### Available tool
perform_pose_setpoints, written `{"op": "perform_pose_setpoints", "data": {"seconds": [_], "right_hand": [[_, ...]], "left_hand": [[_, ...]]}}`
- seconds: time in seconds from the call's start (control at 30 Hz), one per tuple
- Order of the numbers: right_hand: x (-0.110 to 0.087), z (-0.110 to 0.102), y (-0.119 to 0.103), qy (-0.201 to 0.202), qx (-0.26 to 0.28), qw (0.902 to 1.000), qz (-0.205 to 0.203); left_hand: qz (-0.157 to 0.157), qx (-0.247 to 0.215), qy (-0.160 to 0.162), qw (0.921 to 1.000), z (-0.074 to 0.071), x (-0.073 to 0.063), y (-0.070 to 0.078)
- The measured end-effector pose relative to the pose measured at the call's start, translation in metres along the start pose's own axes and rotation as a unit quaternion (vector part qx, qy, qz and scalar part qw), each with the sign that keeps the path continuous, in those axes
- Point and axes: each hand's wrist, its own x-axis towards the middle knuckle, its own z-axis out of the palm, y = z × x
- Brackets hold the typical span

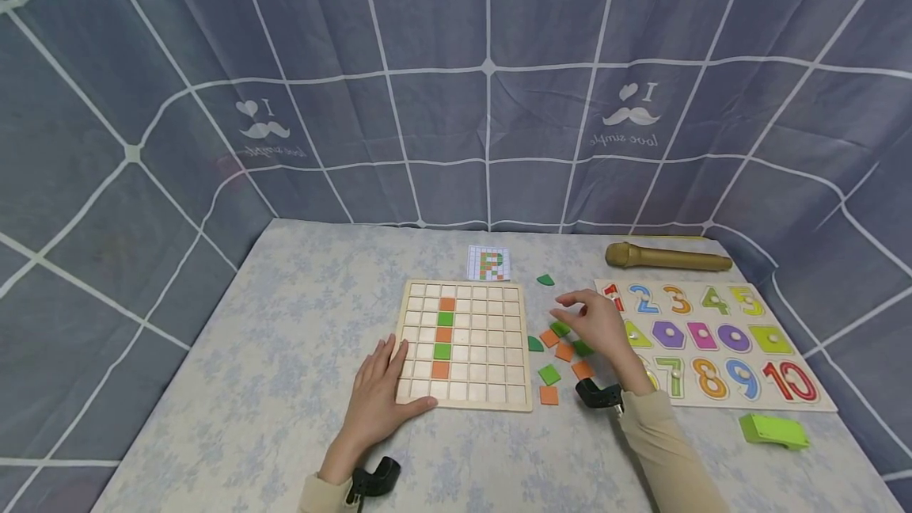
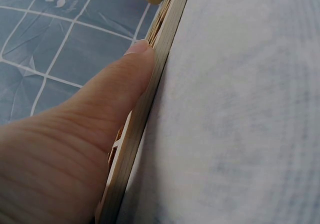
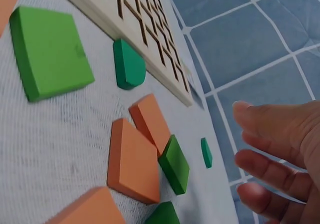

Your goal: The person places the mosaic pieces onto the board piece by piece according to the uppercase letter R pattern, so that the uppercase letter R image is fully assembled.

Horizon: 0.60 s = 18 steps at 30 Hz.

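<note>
A wooden grid board (image 1: pixel 492 347) lies on the table, with orange and green square tiles (image 1: pixel 442 351) alternating down one column. My left hand (image 1: pixel 376 398) rests at its lower left corner, fingers spread along the left side; the thumb (image 2: pixel 120 76) touches the near edge. To the right of the board, my right hand (image 1: pixel 598 328) hovers above loose orange tiles (image 3: pixel 132 161) and green tiles (image 3: pixel 50 53). Its fingers are loosely bent with a gap at the thumb, and nothing shows between them. Dark green rounded pieces (image 3: pixel 129 64) lie among the loose tiles.
A small pattern card (image 1: pixel 488 263) lies behind the board. At the right are a number puzzle board (image 1: pixel 720 347), a gold microphone (image 1: pixel 670 257) and a bright green block (image 1: pixel 773 431). A blue-grey checked curtain (image 1: pixel 442 117) surrounds the table's back and sides.
</note>
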Motion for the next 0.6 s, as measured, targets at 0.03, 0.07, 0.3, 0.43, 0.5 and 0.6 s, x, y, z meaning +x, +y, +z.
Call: {"op": "perform_pose_setpoints", "data": {"seconds": [0.03, 0.07, 0.3, 0.43, 0.5, 0.6], "right_hand": [[0.0005, -0.0001, 0.0008, -0.005, -0.001, 0.9999, 0.009], [0.0008, -0.0002, 0.0013, -0.011, -0.003, 0.9998, 0.019], [0.0032, -0.0007, 0.0044, -0.054, -0.016, 0.9969, 0.055], [0.0039, -0.0011, 0.0064, -0.077, -0.024, 0.9946, 0.064], [0.0042, -0.0013, 0.0074, -0.088, -0.028, 0.9936, 0.064], [0.0041, -0.0021, 0.0073, -0.101, -0.031, 0.9924, 0.063]], "left_hand": [[0.001, 0.001, 0.001, 1.0000, 0.0000, -0.0002, 0.0000], [0.003, 0.002, 0.003, 1.0000, -0.0002, -0.0003, 0.0002], [0.001, -0.003, 0.005, 1.0000, -0.0006, -0.0003, 0.0004], [0.002, -0.003, 0.005, 1.0000, -0.0010, -0.0001, 0.0006], [0.002, -0.003, 0.003, 1.0000, -0.0009, -0.0001, 0.0002], [0.001, -0.001, 0.001, 1.0000, -0.0010, -0.0002, 0.0004]]}}
